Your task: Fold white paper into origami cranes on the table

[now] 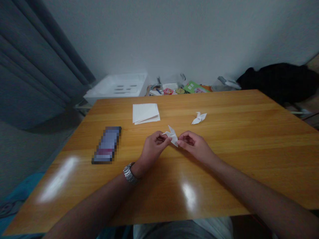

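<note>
left hand (pixel 155 145): pinching 1 paper bird (pixel 172 133) | right hand (pixel 196 146): at its edge, grip unclear | 1 other bird (pixel 199 118) | 1 phone (pixel 107 145)

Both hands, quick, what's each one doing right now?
Left hand: closed, holding a small white folded-paper bird.
Right hand: closed at that bird's right edge; gripping or merely touching, can't be told.

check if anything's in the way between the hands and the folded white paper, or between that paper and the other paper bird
Nothing visible is. The left hand pinches the folded white paper; the right hand is at its edge. Toward the other paper bird, only tabletop shows between, the right hand just beside that line.
</note>
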The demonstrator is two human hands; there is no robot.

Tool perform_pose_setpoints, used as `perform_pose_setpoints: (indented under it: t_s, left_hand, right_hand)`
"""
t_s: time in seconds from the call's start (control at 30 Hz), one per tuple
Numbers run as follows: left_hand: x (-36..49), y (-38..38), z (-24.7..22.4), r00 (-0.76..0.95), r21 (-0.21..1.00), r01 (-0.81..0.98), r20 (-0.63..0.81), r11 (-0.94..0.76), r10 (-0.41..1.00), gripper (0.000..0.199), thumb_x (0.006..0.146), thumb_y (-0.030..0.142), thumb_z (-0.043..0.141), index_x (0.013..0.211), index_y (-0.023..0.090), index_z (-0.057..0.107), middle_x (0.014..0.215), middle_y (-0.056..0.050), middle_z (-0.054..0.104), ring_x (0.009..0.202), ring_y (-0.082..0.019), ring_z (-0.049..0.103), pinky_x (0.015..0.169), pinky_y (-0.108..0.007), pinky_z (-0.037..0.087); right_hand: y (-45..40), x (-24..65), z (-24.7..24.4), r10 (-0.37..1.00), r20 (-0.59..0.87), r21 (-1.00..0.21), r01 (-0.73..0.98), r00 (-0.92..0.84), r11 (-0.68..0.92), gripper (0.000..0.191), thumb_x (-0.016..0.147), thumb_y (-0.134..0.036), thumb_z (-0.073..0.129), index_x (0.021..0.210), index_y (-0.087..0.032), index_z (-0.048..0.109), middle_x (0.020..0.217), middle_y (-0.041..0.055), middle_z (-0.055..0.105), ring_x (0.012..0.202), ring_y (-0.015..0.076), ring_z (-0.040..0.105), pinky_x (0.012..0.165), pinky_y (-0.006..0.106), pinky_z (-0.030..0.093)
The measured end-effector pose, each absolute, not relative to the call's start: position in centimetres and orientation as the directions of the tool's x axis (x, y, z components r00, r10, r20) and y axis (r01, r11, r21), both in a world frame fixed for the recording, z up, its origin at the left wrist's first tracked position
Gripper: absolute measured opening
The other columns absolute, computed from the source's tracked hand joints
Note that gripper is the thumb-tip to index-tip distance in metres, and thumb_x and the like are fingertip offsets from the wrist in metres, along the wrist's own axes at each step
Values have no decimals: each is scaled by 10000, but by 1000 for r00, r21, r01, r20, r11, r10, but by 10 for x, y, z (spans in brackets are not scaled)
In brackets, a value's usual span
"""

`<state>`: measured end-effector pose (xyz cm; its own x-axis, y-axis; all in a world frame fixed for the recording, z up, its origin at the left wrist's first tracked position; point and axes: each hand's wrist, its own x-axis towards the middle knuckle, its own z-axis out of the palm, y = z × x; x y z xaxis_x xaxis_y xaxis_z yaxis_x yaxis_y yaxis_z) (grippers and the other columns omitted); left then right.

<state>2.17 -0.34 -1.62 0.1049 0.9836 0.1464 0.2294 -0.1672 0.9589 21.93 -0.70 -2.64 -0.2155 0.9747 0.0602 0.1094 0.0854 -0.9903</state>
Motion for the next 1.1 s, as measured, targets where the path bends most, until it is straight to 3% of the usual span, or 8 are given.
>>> perform_pose_setpoints:
  t_s: [0.27,0.5,0.67,0.87,1.1]
  left_hand:
    - [20,-5,-21,104,896,327,282,-300,954,194,835,320,731,806,163,620,821,-40,692,735,-147,674,698,-257,557]
    - [20,-7,-21,205,867,342,306,-361,930,194,863,341,722,882,168,638,843,-28,690,772,-145,676,738,-260,567]
    - [21,-5,-29,259,901,267,275,-342,926,227,870,309,710,1033,173,629,1022,-59,709,942,-173,698,896,-314,565]
    - [20,-2,-34,309,951,99,250,-293,918,292,962,282,565,1231,169,560,1241,-118,659,1126,-193,652,1013,-355,515]
    - [19,-4,-18,302,949,183,194,-256,933,282,970,374,556,1121,155,651,1093,-94,704,975,-193,666,876,-324,538]
  right_hand:
    - [-8,220,-26,959,38,-987,142,-281,81,252,864,-443,687,906,-197,649,884,41,692,790,179,646,739,322,499]
    - [-10,218,-26,952,-53,-997,-40,-302,-68,285,868,-459,689,917,-199,583,859,57,720,742,183,700,659,324,546]
    - [-9,221,-26,962,-15,-998,-51,-272,-30,279,872,-448,694,934,-197,591,809,34,691,677,149,667,599,285,535]
    - [-7,222,-25,960,-13,-998,-58,-279,-31,260,874,-436,692,947,-205,596,739,0,665,643,140,641,617,287,524]
    - [-6,222,-25,969,27,-999,-42,-247,17,224,879,-421,680,925,-216,601,699,-14,639,613,134,599,589,278,495]
